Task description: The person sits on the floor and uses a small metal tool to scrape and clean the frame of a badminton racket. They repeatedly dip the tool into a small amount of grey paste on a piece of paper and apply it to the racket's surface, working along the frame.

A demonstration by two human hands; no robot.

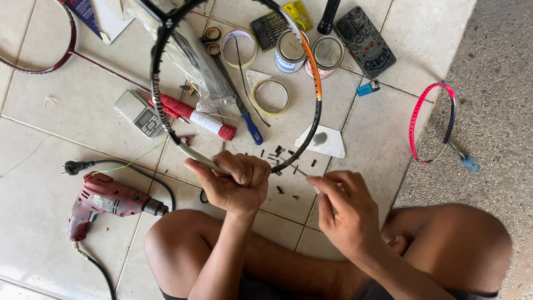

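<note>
Tiled floor (50,183): two lidded tins (308,53) beyond left hand (236,183).

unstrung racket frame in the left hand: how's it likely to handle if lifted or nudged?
The unstrung racket frame is a thin hollow hoop, so probably light for its size. The left hand grips its rim alone, which suggests it is stiff enough to hold shape. With no strings bracing it, it may flex or crack if squeezed.
</note>
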